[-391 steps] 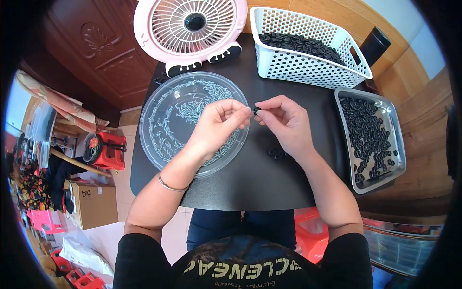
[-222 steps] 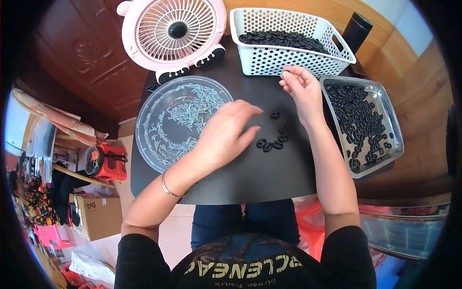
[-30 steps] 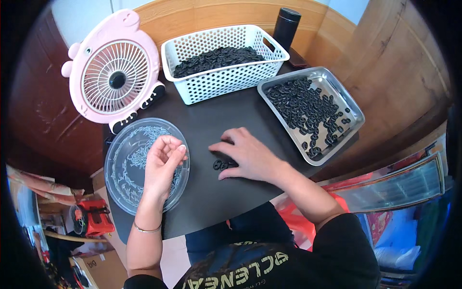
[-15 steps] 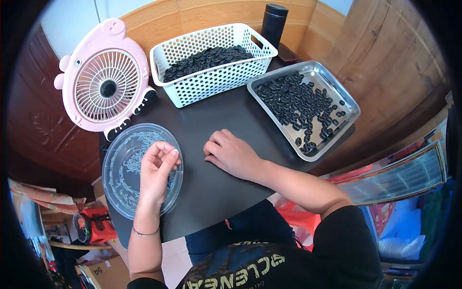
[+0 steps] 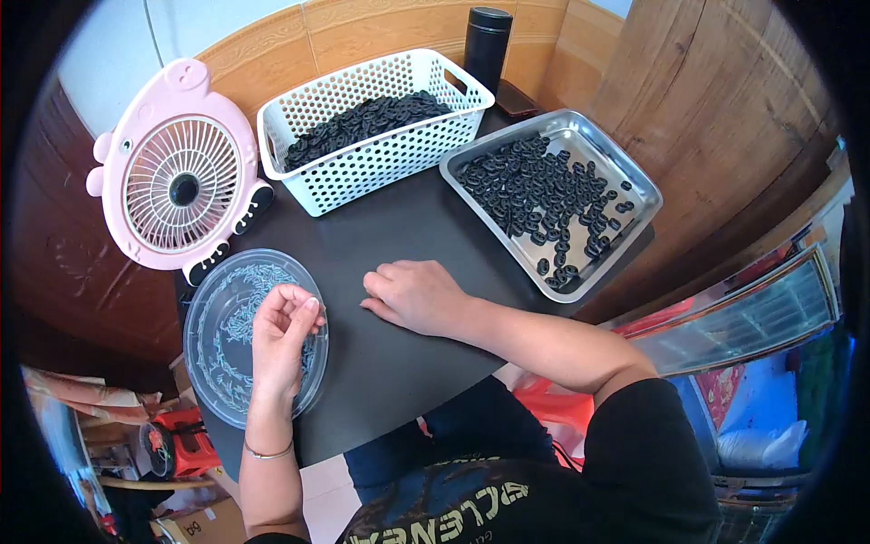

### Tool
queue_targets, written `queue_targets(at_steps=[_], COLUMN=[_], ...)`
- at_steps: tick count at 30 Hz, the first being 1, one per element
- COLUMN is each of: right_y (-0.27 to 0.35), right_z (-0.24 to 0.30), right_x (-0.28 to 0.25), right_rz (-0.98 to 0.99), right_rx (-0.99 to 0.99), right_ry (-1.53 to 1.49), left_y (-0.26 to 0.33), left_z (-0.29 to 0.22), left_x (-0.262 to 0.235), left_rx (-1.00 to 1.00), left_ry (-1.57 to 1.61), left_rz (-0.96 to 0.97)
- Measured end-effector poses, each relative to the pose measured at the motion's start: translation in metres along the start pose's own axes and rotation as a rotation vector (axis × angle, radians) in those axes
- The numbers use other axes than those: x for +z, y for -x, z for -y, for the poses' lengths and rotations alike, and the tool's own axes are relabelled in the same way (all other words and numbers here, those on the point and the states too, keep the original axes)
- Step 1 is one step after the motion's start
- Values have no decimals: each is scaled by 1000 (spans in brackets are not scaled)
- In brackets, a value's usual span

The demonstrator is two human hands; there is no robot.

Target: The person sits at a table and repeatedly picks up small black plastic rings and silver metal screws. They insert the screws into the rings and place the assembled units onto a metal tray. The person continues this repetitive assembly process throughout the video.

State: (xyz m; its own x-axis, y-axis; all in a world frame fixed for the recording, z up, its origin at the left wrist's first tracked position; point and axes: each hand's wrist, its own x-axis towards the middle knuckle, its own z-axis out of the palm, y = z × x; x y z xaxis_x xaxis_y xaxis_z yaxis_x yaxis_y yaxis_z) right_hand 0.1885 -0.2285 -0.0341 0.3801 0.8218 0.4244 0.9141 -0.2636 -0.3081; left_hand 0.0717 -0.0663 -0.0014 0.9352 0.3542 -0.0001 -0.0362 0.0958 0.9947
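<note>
My left hand (image 5: pixel 283 334) hovers over a clear patterned glass plate (image 5: pixel 220 358) at the table's left edge. Its fingers are curled loosely toward the thumb, and I cannot make out anything between them. My right hand (image 5: pixel 412 295) lies palm down on the black table (image 5: pixel 381 236), just right of the plate, with its fingers bent and pointing left. Whatever is under it is hidden. A steel tray (image 5: pixel 634 186) on the right holds several small black rings (image 5: pixel 544 186).
A white perforated basket (image 5: pixel 381 154) of black rings stands at the back. A pink pig-shaped desk fan (image 5: pixel 181 186) is at the back left and a black bottle (image 5: pixel 487 36) behind the basket. Boxes and a red tool lie on the floor at lower left.
The small pile of black rings next to my right hand a second ago is now covered by that hand. My left hand stays over the plate, fingers slightly looser.
</note>
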Motion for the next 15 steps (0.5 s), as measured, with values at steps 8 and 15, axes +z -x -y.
queue_targets(at_steps=[8,15], right_y=[0,-38], right_z=[0,10], right_x=[4,-8], right_rz=[-22,-57], right_rx=[4,156], right_ry=[-16,-506], left_y=[0,-1], left_z=[-1,2], left_x=[0,-5], left_rx=[12,-56], left_ry=[-12,129], left_rz=[18,24])
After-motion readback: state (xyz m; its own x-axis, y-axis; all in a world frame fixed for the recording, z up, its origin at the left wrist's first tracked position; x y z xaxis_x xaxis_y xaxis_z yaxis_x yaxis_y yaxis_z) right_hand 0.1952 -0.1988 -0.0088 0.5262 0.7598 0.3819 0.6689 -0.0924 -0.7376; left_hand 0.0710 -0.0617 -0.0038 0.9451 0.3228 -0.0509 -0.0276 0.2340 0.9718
